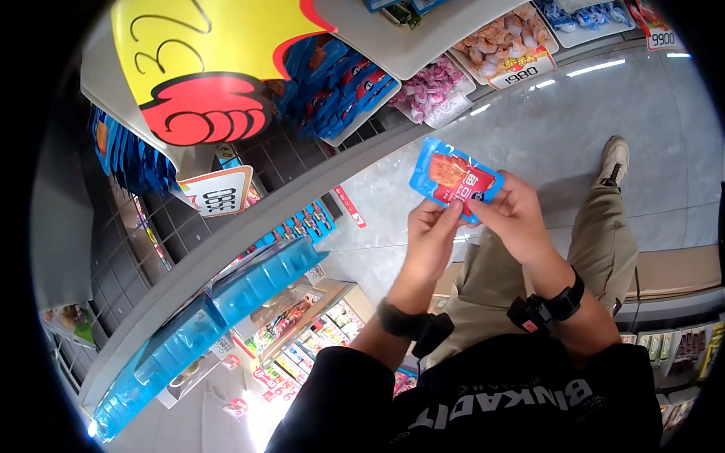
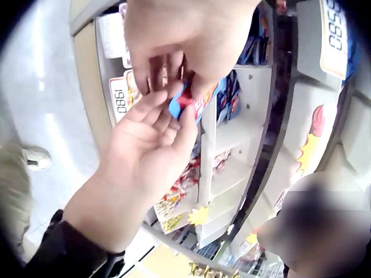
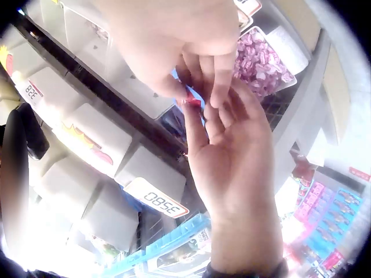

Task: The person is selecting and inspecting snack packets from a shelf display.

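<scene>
A small blue and red packet (image 1: 453, 172) with a food picture is held up in front of the body in the head view. My left hand (image 1: 430, 234) pinches its lower edge with thumb and curled fingers. Beside it my right hand (image 1: 521, 219) grips the right-hand lower corner, the thumbs close together on the front. In the left wrist view the left hand (image 2: 185, 35) and right hand (image 2: 139, 150) meet over the packet (image 2: 200, 101). The right wrist view shows the right hand (image 3: 174, 35) and left hand (image 3: 237, 150) hiding most of it.
Trays of blue packets (image 1: 343, 90), pink wrapped sweets (image 1: 430, 87) and orange sweets (image 1: 502, 45) line the shelf ahead. A yellow sign (image 1: 174, 45) hangs at upper left. Blue plastic bins (image 1: 264, 275) are lower left. In the left wrist view a blurred person (image 2: 324, 226) appears.
</scene>
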Action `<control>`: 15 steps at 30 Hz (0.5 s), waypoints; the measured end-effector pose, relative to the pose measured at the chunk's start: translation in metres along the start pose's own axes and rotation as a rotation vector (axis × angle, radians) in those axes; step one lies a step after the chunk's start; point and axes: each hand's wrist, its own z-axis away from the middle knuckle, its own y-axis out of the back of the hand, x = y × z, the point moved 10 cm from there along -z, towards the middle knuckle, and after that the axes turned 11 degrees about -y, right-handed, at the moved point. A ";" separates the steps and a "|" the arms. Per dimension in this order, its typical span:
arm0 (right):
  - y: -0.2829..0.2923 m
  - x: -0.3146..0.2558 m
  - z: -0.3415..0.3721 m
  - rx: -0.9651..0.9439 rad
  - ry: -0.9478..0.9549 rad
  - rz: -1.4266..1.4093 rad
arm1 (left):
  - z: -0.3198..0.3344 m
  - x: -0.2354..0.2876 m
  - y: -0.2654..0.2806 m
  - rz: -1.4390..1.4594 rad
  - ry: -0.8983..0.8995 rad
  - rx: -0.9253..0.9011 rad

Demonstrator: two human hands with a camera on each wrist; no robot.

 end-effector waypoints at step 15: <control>0.056 -0.011 0.023 0.059 -0.017 0.207 | -0.059 0.126 0.013 -0.411 -0.582 0.303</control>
